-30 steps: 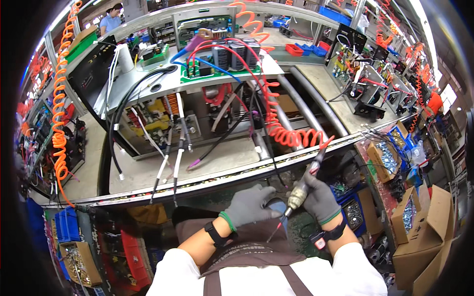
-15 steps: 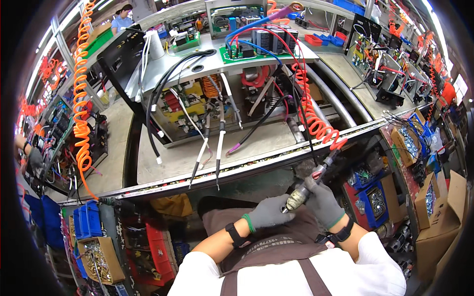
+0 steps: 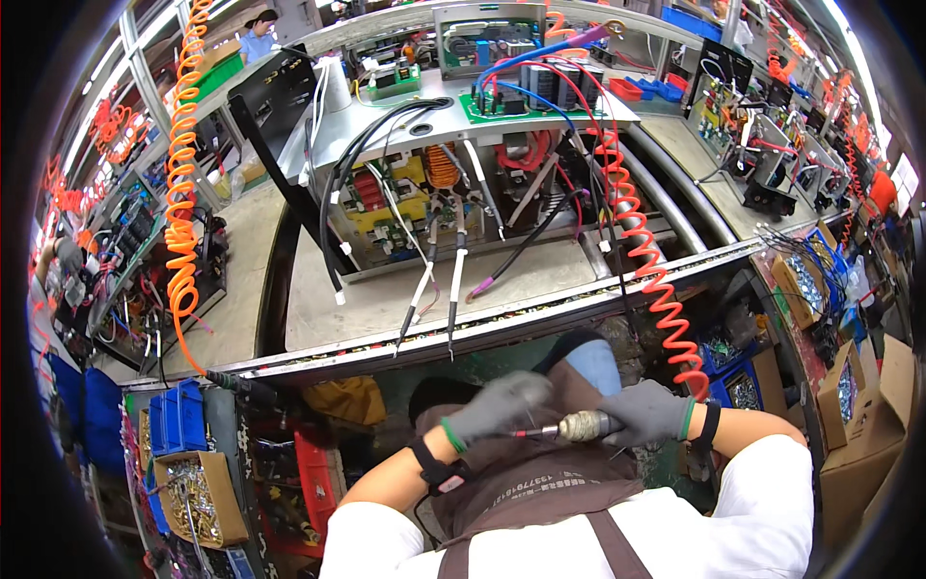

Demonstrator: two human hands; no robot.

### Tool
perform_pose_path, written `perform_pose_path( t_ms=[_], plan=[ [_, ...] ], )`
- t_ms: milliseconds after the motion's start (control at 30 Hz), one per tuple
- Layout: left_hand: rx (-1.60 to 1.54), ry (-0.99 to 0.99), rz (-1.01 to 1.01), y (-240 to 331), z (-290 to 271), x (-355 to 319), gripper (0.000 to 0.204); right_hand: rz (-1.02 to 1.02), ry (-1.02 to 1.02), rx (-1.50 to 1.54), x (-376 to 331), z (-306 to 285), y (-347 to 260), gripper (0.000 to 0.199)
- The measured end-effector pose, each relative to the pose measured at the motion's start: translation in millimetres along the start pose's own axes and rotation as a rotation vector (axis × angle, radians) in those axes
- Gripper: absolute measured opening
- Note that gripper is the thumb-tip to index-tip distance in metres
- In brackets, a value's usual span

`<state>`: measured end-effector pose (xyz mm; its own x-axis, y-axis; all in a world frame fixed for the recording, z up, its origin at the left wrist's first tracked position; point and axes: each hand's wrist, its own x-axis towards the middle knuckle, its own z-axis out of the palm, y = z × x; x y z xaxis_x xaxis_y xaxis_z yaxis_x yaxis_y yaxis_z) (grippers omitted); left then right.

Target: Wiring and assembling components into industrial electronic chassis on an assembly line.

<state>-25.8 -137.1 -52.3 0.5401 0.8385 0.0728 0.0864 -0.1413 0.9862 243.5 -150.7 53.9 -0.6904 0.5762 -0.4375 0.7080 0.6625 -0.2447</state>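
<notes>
Screwdriver [image 3: 583, 427] held level before the brown apron [image 3: 555, 480], right hand [image 3: 653, 413] wrapped firmly round it, left hand [image 3: 500, 405] a blur near the bit [image 3: 536, 433], its grip impossible to tell!

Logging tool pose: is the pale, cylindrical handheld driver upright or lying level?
Roughly level: the pale driver lies crosswise in the right grey-gloved hand, its shaft pointing toward the left grey-gloved hand, which is blurred.
</notes>
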Motion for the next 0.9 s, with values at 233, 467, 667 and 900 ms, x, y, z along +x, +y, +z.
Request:
perform_pose_path(
  t_ms=[233,467,667,900],
  plan=[
    [-0.773,0.588,-0.146,26.9,-41.8,1.3,0.039,0.262,0.269,0.594,28.2,24.9,7.0,0.048],
    [-0.542,0.615,-0.099,27.7,-63.8,19.2,0.032,0.313,0.174,0.648,54.1,-0.2,-10.8,0.050],
    [-0.474,0.479,-0.280,46.3,-80.3,19.0,0.036,0.283,0.263,0.754,48.5,19.0,-10.4,0.051],
    [-0.426,0.338,-0.326,74.4,-97.9,10.5,0.023,0.151,0.197,0.785,55.2,9.1,-3.2,0.048]
  ],
)
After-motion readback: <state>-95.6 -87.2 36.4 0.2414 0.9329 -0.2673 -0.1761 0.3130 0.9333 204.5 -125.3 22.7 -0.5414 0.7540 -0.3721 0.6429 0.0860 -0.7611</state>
